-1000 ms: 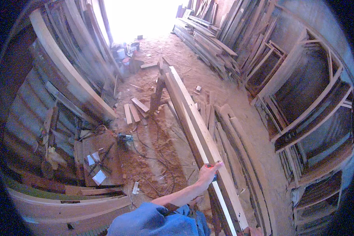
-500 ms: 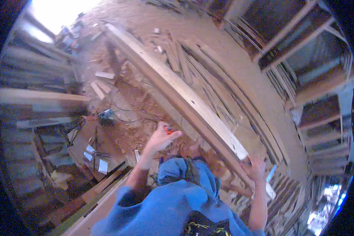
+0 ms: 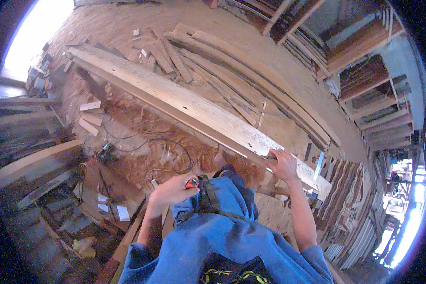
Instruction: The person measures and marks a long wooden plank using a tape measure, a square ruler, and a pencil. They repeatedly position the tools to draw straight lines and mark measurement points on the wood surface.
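- Pale wood makes up the beam (image 3: pixel 189 102), which lies aslant across the view, from upper left to right.
- Left hand (image 3: pixel 171 190): fingers wrapped round a tape (image 3: pixel 191 183), red, a measure by its look, apart from the beam.
- Right hand (image 3: pixel 284 164): on the beam's near edge, toward its right end; whether clasping or merely resting, I cannot tell.
- Handling: beam probably heavy, stiff, hardly slippery; best taken near both ends, palms underneath. Tape looks light, hard-cased, easily palmed.

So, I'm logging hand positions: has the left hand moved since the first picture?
Yes: the left hand has moved away from the long beam, toward the blue clothing.
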Action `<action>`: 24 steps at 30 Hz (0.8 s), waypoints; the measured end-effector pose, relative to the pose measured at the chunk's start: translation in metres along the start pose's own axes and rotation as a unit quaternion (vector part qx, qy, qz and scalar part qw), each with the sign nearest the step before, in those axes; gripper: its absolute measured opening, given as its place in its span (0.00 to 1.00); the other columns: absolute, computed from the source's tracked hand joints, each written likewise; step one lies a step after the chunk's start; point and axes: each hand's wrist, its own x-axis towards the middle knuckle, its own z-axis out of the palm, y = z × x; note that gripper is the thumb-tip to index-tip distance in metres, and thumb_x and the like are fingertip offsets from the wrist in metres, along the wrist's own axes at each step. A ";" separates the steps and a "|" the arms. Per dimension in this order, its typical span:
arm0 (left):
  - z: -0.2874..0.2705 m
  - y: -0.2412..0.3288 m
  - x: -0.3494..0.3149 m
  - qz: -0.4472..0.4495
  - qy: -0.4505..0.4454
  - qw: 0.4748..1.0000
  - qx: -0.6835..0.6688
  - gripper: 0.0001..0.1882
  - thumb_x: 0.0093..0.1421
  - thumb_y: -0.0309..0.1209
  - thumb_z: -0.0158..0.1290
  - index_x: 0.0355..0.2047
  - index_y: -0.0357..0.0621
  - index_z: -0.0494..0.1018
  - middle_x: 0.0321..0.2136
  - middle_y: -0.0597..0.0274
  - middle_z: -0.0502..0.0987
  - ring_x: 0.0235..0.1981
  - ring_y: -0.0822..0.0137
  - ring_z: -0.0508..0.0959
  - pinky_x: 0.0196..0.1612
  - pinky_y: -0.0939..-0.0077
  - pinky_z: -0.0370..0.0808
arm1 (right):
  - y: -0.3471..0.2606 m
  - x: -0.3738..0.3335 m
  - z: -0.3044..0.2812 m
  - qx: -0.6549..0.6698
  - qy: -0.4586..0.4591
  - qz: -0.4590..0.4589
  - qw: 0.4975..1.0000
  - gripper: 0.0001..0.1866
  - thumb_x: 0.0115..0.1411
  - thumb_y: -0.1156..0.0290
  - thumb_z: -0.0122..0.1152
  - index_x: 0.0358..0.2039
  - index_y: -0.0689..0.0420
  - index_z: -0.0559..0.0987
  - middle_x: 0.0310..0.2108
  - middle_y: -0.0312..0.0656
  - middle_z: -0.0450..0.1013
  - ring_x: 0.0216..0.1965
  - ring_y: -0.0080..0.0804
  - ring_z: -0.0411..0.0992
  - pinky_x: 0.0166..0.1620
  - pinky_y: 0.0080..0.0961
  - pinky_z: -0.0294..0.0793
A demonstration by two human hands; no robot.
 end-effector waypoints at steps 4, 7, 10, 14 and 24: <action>0.027 0.031 0.027 0.041 0.022 0.995 0.085 0.21 0.60 0.39 0.61 0.48 0.42 0.70 0.38 0.43 0.81 0.45 0.40 0.81 0.47 0.51 0.77 | -0.028 -0.010 -0.023 0.076 0.001 0.108 0.991 0.26 0.54 0.51 0.74 0.51 0.48 0.82 0.47 0.48 0.79 0.53 0.48 0.76 0.51 0.45 0.80; 0.050 0.071 0.036 0.085 0.086 0.986 0.110 0.28 0.56 0.41 0.65 0.50 0.40 0.67 0.38 0.41 0.81 0.44 0.37 0.81 0.46 0.47 0.77 | -0.075 -0.025 -0.033 0.318 0.035 0.116 0.940 0.27 0.59 0.49 0.71 0.52 0.53 0.81 0.48 0.47 0.80 0.53 0.51 0.77 0.56 0.42 0.78; 0.075 0.115 0.048 0.026 0.064 0.987 0.146 0.33 0.52 0.43 0.68 0.50 0.38 0.66 0.37 0.39 0.81 0.41 0.36 0.81 0.44 0.46 0.78 | -0.110 -0.046 -0.037 0.509 -0.015 0.007 0.861 0.20 0.60 0.62 0.74 0.48 0.58 0.82 0.46 0.46 0.81 0.49 0.37 0.79 0.55 0.34 0.77; 0.095 0.146 0.069 -0.010 -0.019 0.973 0.231 0.35 0.51 0.47 0.68 0.48 0.36 0.67 0.34 0.38 0.81 0.39 0.36 0.82 0.42 0.46 0.78 | -0.096 -0.061 -0.038 0.561 -0.098 0.094 0.816 0.16 0.58 0.63 0.75 0.43 0.58 0.84 0.42 0.42 0.81 0.47 0.34 0.79 0.51 0.31 0.77; 0.114 0.148 0.132 -0.062 0.013 0.901 0.429 0.22 0.59 0.51 0.62 0.30 0.43 0.76 0.28 0.47 0.80 0.34 0.41 0.81 0.38 0.46 0.75 | 0.148 -0.214 -0.055 0.436 -0.078 0.228 0.867 0.17 0.60 0.54 0.72 0.36 0.55 0.86 0.34 0.44 0.82 0.40 0.42 0.80 0.45 0.36 0.77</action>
